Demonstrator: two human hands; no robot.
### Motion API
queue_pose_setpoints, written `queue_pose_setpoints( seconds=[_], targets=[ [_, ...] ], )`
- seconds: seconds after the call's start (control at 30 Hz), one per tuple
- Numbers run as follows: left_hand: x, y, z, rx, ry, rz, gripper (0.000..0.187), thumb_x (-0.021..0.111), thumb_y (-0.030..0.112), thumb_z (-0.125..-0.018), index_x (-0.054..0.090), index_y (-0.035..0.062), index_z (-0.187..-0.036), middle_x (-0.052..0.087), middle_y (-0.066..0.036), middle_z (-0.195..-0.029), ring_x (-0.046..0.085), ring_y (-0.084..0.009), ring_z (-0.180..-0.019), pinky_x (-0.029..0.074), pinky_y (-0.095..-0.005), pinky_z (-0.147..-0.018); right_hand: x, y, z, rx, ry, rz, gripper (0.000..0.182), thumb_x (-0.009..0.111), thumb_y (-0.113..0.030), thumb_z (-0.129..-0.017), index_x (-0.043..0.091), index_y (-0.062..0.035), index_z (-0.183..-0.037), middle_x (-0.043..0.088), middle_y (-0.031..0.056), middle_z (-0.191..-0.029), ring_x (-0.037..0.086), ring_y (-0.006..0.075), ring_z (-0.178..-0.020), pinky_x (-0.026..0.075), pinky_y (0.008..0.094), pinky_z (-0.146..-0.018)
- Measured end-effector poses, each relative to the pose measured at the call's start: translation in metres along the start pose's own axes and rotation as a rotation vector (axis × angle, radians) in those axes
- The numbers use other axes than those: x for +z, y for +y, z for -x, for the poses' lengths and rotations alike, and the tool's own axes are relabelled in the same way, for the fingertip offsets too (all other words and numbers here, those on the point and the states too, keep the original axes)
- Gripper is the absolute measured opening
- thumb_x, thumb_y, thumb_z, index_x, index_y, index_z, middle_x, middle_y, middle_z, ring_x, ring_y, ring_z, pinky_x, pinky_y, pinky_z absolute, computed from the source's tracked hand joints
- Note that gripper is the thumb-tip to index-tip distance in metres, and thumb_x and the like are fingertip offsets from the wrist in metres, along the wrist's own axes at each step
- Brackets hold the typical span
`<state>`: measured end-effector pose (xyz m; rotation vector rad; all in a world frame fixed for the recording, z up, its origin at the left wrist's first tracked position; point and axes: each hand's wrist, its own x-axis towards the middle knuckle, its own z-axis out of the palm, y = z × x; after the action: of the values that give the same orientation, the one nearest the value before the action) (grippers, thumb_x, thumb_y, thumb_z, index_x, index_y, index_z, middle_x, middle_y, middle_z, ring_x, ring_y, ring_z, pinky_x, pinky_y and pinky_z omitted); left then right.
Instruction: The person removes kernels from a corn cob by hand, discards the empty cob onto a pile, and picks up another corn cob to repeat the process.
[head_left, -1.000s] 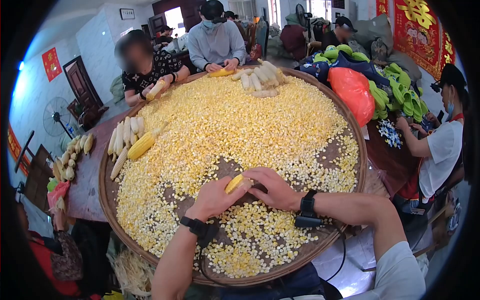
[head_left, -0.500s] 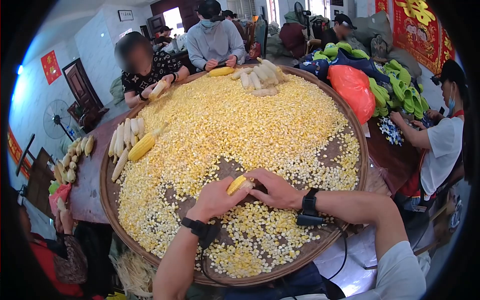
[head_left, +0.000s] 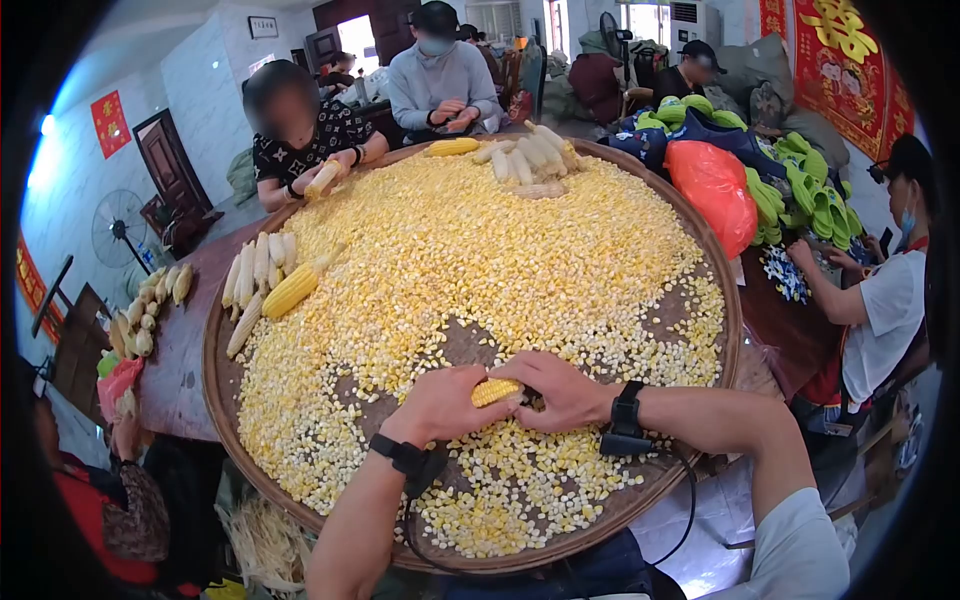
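Between my two hands is a partly stripped corn cob (head_left: pixel 494 391), its yellow kernels showing between the fingers. My left hand (head_left: pixel 442 402) is closed around its left end. My right hand (head_left: pixel 562 391) grips the other end, thumb and fingers bent over it. Both hands hover just above loose corn kernels (head_left: pixel 450 240) spread over a large round tray (head_left: pixel 222 400) with a raised rim. A full yellow corn cob (head_left: pixel 291 292) lies at the tray's left side, beside several bare cobs (head_left: pixel 262 262).
Bare cobs (head_left: pixel 535 160) are piled at the tray's far side near another yellow cob (head_left: pixel 453 147). A red plastic bag (head_left: pixel 710 195) and green clogs (head_left: pixel 830 212) lie to the right. People sit around the table. Cords hang from my wrist bands.
The corn cob between my hands has turned from slanted to nearly level. Across the tray, the person in grey has brought both hands together.
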<state>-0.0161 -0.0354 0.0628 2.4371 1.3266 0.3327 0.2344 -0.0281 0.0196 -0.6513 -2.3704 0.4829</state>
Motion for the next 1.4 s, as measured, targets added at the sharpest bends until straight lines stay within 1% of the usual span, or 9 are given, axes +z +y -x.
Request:
queue_pose_setpoints(
  seconds=[0.4,0.5,0.57,0.67,0.8,1.0,1.27,1.37,1.4],
  targets=[
    [-0.001,0.003,-0.001,-0.042,-0.049,-0.048,0.069,0.065,0.072,-0.097,0.074,0.0069,-0.117,0.078,-0.024,-0.106,0.075,-0.0433,-0.104,0.058,-0.0508,-0.091,0.006,0.004,0.004,0.032,-0.014,0.022,0.064,0.076,-0.023,-0.091,0.057,-0.0067,-0.150,0.068,0.0175,-0.129,0.065,0.0378,-0.119,0.051,0.0486,-0.104],
    [-0.002,0.005,0.000,-0.025,-0.028,-0.002,0.078,0.060,0.076,-0.098,0.072,-0.0006,-0.107,0.076,-0.029,-0.106,0.074,-0.0468,-0.102,0.058,-0.0531,-0.089,0.006,0.005,0.004,0.036,-0.016,0.024,0.064,0.076,-0.023,-0.091,0.057,-0.0070,-0.150,0.069,0.0176,-0.129,0.065,0.0379,-0.120,0.051,0.0489,-0.104],
    [-0.001,0.005,0.000,-0.028,-0.021,-0.002,0.076,0.061,0.075,-0.098,0.073,-0.0004,-0.107,0.076,-0.029,-0.105,0.074,-0.0467,-0.102,0.058,-0.0533,-0.089,0.005,0.003,0.004,0.053,-0.023,0.022,0.065,0.077,-0.023,-0.090,0.057,-0.0071,-0.150,0.069,0.0177,-0.130,0.065,0.0380,-0.120,0.050,0.0491,-0.105],
    [0.001,0.005,-0.001,-0.018,-0.004,0.006,0.074,0.064,0.073,-0.098,0.073,-0.0002,-0.109,0.077,-0.029,-0.106,0.074,-0.0464,-0.102,0.058,-0.0534,-0.089,0.006,0.001,0.002,-0.023,0.064,0.042,0.060,0.074,-0.021,-0.089,0.059,-0.0060,-0.146,0.069,0.0180,-0.120,0.067,0.0385,-0.111,0.053,0.0493,-0.097],
    [0.003,0.005,0.000,-0.025,0.031,-0.005,0.064,0.070,0.067,-0.097,0.076,0.0064,-0.115,0.078,-0.024,-0.104,0.075,-0.0437,-0.101,0.059,-0.0504,-0.088,0.007,0.002,0.003,-0.018,0.056,0.045,0.061,0.074,-0.021,-0.089,0.059,-0.0061,-0.146,0.069,0.0178,-0.119,0.067,0.0388,-0.111,0.053,0.0493,-0.097],
    [0.002,0.009,0.001,-0.032,0.055,-0.003,0.062,0.073,0.066,-0.095,0.077,0.0057,-0.112,0.078,-0.024,-0.102,0.075,-0.0434,-0.098,0.060,-0.0495,-0.086,0.007,0.003,0.002,-0.005,0.038,0.020,0.062,0.074,-0.021,-0.088,0.058,-0.0057,-0.146,0.068,0.0175,-0.118,0.066,0.0384,-0.110,0.053,0.0498,-0.096],
    [0.004,0.003,0.000,-0.043,0.039,0.029,0.066,0.069,0.066,-0.098,0.077,0.0056,-0.121,0.078,-0.024,-0.107,0.075,-0.0426,-0.104,0.059,-0.0494,-0.090,0.007,0.001,0.003,0.014,0.040,0.024,0.065,0.074,-0.021,-0.091,0.055,-0.0062,-0.152,0.068,0.0203,-0.131,0.066,0.0398,-0.120,0.053,0.0497,-0.104],
    [-0.008,0.002,-0.001,-0.146,-0.040,0.143,0.068,0.066,0.067,-0.100,0.076,0.0048,-0.127,0.079,-0.024,-0.107,0.075,-0.0425,-0.102,0.058,-0.0480,-0.089,0.008,0.003,0.001,-0.005,0.095,0.028,0.068,0.074,-0.018,-0.093,0.052,-0.0059,-0.156,0.063,0.0232,-0.140,0.064,0.0418,-0.127,0.052,0.0496,-0.110],
    [-0.014,0.003,-0.002,-0.222,-0.117,0.213,0.081,0.058,0.078,-0.099,0.077,0.0005,-0.115,0.077,-0.027,-0.099,0.075,-0.0453,-0.099,0.057,-0.0516,-0.087,0.008,0.003,0.001,-0.009,0.113,0.032,0.069,0.074,-0.017,-0.093,0.051,-0.0059,-0.158,0.061,0.0242,-0.144,0.062,0.0424,-0.130,0.051,0.0495,-0.113]
  ],
)
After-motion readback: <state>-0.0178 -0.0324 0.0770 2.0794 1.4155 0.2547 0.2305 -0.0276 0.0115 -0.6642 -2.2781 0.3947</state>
